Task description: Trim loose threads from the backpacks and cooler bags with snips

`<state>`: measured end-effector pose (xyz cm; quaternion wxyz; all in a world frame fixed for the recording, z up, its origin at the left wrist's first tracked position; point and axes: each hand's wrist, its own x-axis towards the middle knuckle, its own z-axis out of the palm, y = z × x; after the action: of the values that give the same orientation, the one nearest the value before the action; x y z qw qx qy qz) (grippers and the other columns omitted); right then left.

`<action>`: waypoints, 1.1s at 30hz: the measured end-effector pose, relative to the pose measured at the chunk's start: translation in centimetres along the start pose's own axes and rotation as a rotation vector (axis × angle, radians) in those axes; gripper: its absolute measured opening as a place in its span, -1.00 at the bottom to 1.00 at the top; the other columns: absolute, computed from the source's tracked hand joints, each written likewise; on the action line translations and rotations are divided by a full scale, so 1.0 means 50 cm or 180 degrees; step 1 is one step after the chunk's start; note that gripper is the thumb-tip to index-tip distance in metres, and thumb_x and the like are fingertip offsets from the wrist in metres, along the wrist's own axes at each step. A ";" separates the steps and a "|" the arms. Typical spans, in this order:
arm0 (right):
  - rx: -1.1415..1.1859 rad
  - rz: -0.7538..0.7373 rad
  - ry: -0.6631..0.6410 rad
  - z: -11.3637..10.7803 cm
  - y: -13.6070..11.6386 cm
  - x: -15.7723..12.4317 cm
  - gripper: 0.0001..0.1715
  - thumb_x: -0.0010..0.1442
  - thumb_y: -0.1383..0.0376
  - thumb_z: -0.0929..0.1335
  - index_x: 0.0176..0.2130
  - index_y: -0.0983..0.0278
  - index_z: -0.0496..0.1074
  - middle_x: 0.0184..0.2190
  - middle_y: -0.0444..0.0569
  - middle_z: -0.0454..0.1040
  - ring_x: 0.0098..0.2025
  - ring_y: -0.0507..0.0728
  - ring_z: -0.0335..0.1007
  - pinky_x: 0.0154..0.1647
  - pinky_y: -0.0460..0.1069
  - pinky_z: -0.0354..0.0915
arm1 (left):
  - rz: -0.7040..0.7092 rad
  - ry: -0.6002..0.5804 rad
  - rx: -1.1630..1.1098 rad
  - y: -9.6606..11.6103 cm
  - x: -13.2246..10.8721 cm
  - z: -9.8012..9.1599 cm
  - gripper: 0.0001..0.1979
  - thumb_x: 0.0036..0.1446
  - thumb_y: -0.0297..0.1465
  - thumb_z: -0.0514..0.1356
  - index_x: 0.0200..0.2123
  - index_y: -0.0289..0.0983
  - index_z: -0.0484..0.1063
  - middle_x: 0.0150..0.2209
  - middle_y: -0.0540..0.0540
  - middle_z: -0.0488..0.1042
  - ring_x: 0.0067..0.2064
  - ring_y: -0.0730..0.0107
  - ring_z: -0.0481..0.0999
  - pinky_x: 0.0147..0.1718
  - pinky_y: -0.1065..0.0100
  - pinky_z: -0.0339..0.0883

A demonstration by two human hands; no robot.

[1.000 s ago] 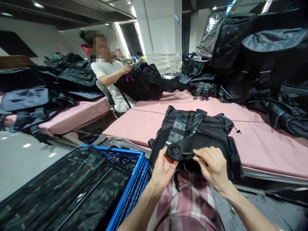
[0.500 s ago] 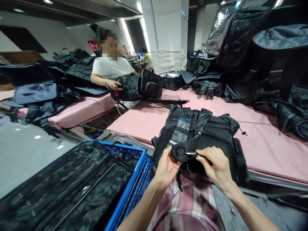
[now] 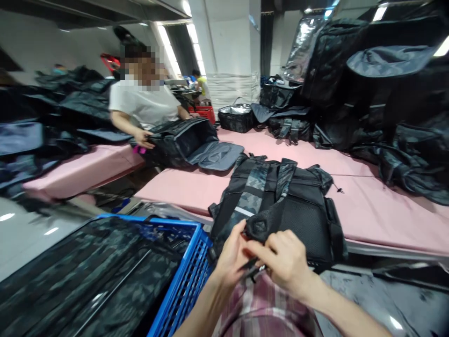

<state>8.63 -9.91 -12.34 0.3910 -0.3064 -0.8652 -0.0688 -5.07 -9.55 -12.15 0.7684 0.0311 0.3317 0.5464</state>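
Note:
A black and camouflage backpack (image 3: 298,220) lies on the pink-covered table at my lap, its straps and mesh back facing up. My left hand (image 3: 233,252) is closed on the lower end of a padded shoulder strap (image 3: 259,226), which has a stitched square patch. Close beside it, my right hand (image 3: 286,260) is closed around small metal snips (image 3: 261,267), mostly hidden by the fingers. The two hands nearly meet below the strap end, where a dark strip of webbing (image 3: 249,266) shows between them.
A blue plastic crate (image 3: 196,252) with camouflage bags (image 3: 87,267) stands at my left. Across the pink table (image 3: 365,206), a person in a white shirt (image 3: 143,103) handles an open bag (image 3: 185,142). More bags (image 3: 379,93) are piled at the right.
My right hand has moved left and down with the snips, under the strap end near my left hand. Opposite, the person's bag has turned and its flap hangs open. The view has shifted.

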 end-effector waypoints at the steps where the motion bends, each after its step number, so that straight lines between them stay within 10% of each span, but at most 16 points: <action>1: -0.0189 -0.0121 0.0084 0.009 -0.008 -0.003 -0.82 0.21 0.34 0.24 -0.32 0.24 0.43 -0.61 -0.14 0.27 -0.53 0.01 0.08 -0.47 -0.04 -0.05 | -0.0092 -0.0044 0.0014 -0.001 -0.003 0.001 -0.77 0.18 -0.38 0.01 -0.34 -0.39 0.40 -0.48 -0.09 0.49 -0.52 0.46 0.45 -0.53 0.47 0.37; 4: 0.0228 -0.0042 -0.0015 0.014 -0.012 -0.022 -0.72 0.20 0.35 0.22 -0.48 0.28 0.40 -0.65 -0.16 0.26 -0.55 -0.01 0.10 -0.47 -0.06 -0.02 | -0.0074 -0.0024 0.0245 0.003 -0.006 0.001 -0.79 0.14 -0.40 0.02 -0.40 -0.37 0.40 -0.51 -0.08 0.48 -0.55 0.45 0.43 -0.53 0.43 0.39; 11: 0.3082 0.1407 -0.1972 -0.125 0.030 -0.143 -0.74 0.14 0.38 0.21 -0.36 0.32 0.48 -0.49 -0.13 0.44 -0.48 -0.06 0.32 -0.46 -0.18 0.18 | 0.0666 0.0059 0.1343 0.001 -0.014 -0.023 -0.72 -0.09 -0.25 0.22 -0.34 -0.33 0.46 -0.31 -0.17 0.53 -0.29 0.23 0.51 -0.31 0.26 0.45; 15: 0.1682 0.3341 -0.0093 -0.179 0.113 -0.218 -0.68 0.14 0.27 0.21 -0.22 0.32 0.48 -0.43 -0.06 0.48 -0.44 0.01 0.34 -0.44 -0.12 0.25 | 0.1383 -0.0508 0.3609 0.051 -0.028 -0.044 -0.66 -0.29 -0.17 0.30 -0.42 -0.26 0.52 -0.18 -0.18 0.51 -0.11 0.07 0.46 -0.05 0.19 0.31; 19: 0.0706 0.3669 0.0878 -0.196 0.187 -0.229 -0.59 0.08 0.10 0.27 -0.23 0.33 0.49 -0.34 0.01 0.52 -0.30 0.13 0.41 -0.21 0.01 0.31 | 0.2708 0.0922 0.4690 0.134 0.009 -0.057 -0.58 -0.13 -0.11 0.14 -0.22 -0.21 0.46 -0.06 -0.10 0.44 0.00 0.09 0.37 0.10 0.08 0.11; 21: 0.0836 0.3603 0.0873 -0.184 0.204 -0.202 -0.57 0.06 0.07 0.29 -0.23 0.33 0.48 -0.30 0.04 0.53 -0.22 0.17 0.42 -0.12 0.05 0.29 | 0.2260 0.1127 0.4795 0.138 0.035 -0.065 -0.47 -0.16 -0.09 0.14 -0.15 -0.30 0.41 -0.11 -0.18 0.47 -0.06 0.03 0.41 0.04 0.03 0.18; 29: 0.2123 0.3062 -0.0610 -0.064 0.118 -0.079 -0.56 0.01 0.29 0.34 -0.06 0.31 0.37 -0.33 -0.06 0.51 -0.28 0.13 0.43 -0.28 -0.05 0.32 | 0.0067 -0.1003 0.3047 -0.021 0.003 -0.089 -0.64 -0.18 -0.32 0.32 -0.24 -0.33 0.49 -0.25 -0.18 0.52 -0.17 0.14 0.49 -0.15 0.23 0.33; 33: 0.2388 0.2680 -0.1402 -0.064 0.056 -0.116 -0.80 -0.04 0.40 0.35 -0.31 0.29 0.44 -0.46 -0.19 0.47 -0.38 0.06 0.39 -0.37 -0.14 0.25 | 0.0051 -0.1205 0.2358 -0.050 -0.025 -0.067 -0.60 -0.21 -0.29 0.35 -0.22 -0.28 0.50 -0.21 -0.17 0.51 -0.08 0.08 0.44 -0.06 0.19 0.27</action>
<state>15.24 -11.58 -14.67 0.2777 -0.4707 -0.6954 0.4666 -5.05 -12.68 -15.18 0.7484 0.4079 0.3585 0.3808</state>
